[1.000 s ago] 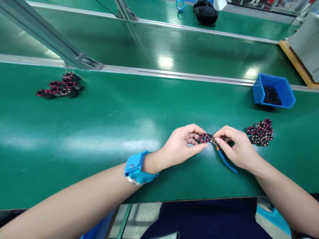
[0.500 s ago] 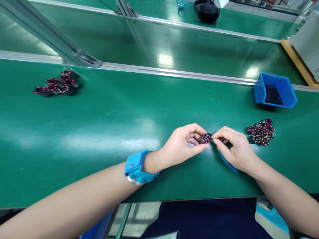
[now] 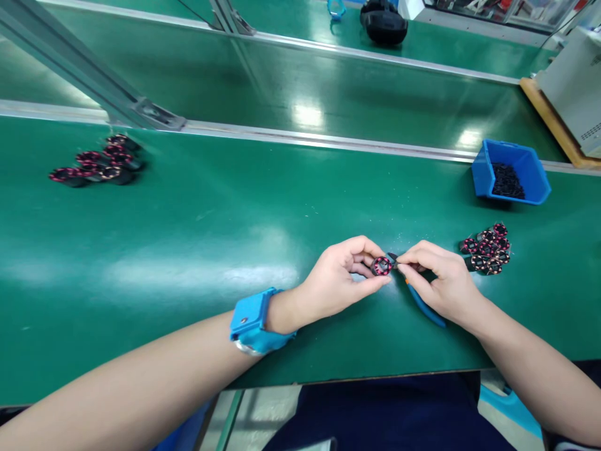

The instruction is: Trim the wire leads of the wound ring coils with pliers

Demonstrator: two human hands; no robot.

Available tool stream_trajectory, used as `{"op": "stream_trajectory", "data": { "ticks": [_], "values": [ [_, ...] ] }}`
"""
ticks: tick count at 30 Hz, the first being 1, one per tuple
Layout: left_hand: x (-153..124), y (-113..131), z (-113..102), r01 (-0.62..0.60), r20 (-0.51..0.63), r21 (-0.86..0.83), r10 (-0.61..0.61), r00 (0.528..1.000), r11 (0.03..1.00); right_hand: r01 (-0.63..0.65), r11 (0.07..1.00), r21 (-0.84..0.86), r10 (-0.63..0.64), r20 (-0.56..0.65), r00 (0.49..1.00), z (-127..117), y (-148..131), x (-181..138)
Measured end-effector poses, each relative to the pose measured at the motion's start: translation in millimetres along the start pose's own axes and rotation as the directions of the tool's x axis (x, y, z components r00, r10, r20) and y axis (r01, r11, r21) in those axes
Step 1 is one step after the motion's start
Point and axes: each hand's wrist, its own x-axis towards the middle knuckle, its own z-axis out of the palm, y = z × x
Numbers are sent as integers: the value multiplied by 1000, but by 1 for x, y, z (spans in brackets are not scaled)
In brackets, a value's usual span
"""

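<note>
My left hand [image 3: 335, 275], with a blue strap [image 3: 256, 319] on its wrist, grips a small wound motor stator [image 3: 382, 266] between thumb and fingers. Its ring of dark red windings faces up. Close to the stator's right side, my right hand [image 3: 434, 275] is closed in a pinch. What its fingertips hold is too small to make out. Pliers with blue handles [image 3: 425, 307] and an orange mark sit beneath the right hand, their dark jaws pointing toward the stator. The right hand partly hides them.
A group of similar stators [image 3: 488, 247] stands right of my hands, another group [image 3: 96, 164] at the far left. Behind the right group is a blue bin [image 3: 533, 178] of small black pieces. A metal rail [image 3: 300, 136] and slanted post [image 3: 84, 69] border the green table [image 3: 211, 219].
The camera view has shifted slightly. The stator has tilted a little in my left hand, and the dark jaws of the pliers show more. My right hand keeps its pinch beside it.
</note>
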Motion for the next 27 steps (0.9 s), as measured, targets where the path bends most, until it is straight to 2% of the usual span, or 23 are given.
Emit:
{"op": "stream_trajectory", "data": {
  "ticks": [15,27],
  "values": [
    [-3,-3,0,-172,54,106,167,984,979,-12,1000,18,13,-47,999,13,-4,1],
    [-5,-5,4,-244,-11,239,254,967,940,-7,1000,-9,7,-26,1000,20,-14,-4]
  ]
}}
